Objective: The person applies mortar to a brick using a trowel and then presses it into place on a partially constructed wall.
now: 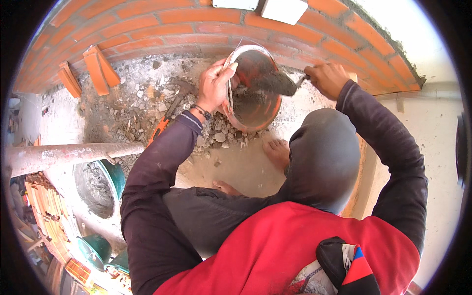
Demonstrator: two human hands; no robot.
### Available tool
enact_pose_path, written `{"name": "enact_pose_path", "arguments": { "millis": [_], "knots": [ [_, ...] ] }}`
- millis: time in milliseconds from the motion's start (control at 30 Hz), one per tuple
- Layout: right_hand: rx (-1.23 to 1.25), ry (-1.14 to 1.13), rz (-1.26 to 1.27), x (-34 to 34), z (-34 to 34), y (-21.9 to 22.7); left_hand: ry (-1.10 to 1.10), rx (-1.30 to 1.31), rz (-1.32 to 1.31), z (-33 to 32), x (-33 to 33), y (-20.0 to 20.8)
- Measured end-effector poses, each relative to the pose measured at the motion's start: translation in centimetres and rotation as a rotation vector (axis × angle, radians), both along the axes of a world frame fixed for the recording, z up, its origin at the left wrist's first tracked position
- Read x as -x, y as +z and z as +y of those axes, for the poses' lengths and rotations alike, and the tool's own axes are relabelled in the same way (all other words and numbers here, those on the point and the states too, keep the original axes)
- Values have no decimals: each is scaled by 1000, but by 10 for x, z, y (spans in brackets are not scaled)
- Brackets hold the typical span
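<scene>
My left hand is closed on the rim of a round, mortar-smeared bucket, which leans with its mouth toward me. Grey wet mortar lies inside it. In my right hand is a trowel, its dark blade over the bucket's mouth at the right side. A pale handle end pokes out past my fist. The blade's tip is hard to tell from the mortar around it.
Behind the bucket runs an orange brick wall. Rubble and a hammer with an orange handle lie left of it. Loose bricks lean on the wall. At left, a pole crosses near a green mortar tub.
</scene>
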State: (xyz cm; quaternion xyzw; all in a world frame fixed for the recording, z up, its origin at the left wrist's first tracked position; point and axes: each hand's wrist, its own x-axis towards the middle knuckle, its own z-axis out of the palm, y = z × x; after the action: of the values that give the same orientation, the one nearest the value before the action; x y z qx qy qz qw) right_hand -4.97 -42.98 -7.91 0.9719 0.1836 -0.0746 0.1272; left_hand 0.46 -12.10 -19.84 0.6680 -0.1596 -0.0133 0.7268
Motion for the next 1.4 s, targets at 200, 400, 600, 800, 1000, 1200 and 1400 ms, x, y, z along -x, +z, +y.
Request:
{"name": "enact_pose_path", "arguments": {
  "millis": [200, 400, 600, 800, 1000, 1200, 1400],
  "knots": [
    [144, 225, -74, -19, -11, -47, -31, -92, -80, -19, 1, 1],
    [44, 220, 106, -21, -13, -62, 3, -93, -33, -22, 9, 5],
    [-263, 156, 317, 2, -3, -87, 42, -130, -67, -12, 11, 3],
    [-670, 12, 498, 29, -21, -117, 96, -60, -15, -9, 14, 3],
    [-1194, -278, 856, 60, -30, -159, 130, 35, 130, -3, 8, -5],
    [-1507, -524, 717, 71, -39, -138, 119, -169, 54, 5, 7, -4],
    [-1164, -202, 205, 58, -73, -62, 129, -207, 4, -2, 7, 6]
  ]
}}
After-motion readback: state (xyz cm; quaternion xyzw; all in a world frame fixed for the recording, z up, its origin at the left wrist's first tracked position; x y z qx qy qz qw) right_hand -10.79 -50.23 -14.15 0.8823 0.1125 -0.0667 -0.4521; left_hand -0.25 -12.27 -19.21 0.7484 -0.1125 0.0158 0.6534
